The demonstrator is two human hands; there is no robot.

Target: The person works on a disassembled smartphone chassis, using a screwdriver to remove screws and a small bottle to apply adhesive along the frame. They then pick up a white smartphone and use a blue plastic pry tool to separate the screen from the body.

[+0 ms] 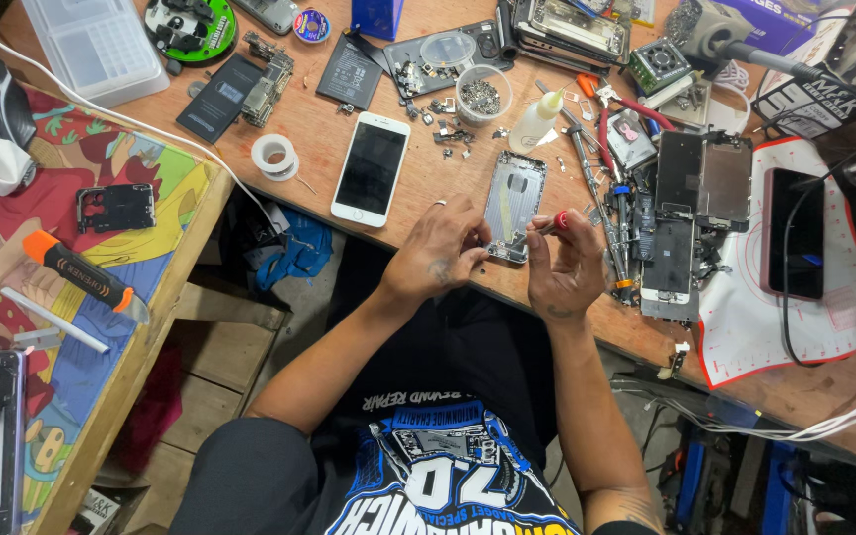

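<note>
grey phone housing [514,203] steadied by left hand [438,253]; right hand [565,266] pinches a red-handled screwdriver [552,225].

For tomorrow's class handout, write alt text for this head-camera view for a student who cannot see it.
A person's left hand steadies an opened phone housing on a cluttered wooden workbench while the right hand works a red-tipped tool at its edge. A white smartphone lies beside it.

Black printed tee (blue-white graphic), apparently dark trousers.
</note>
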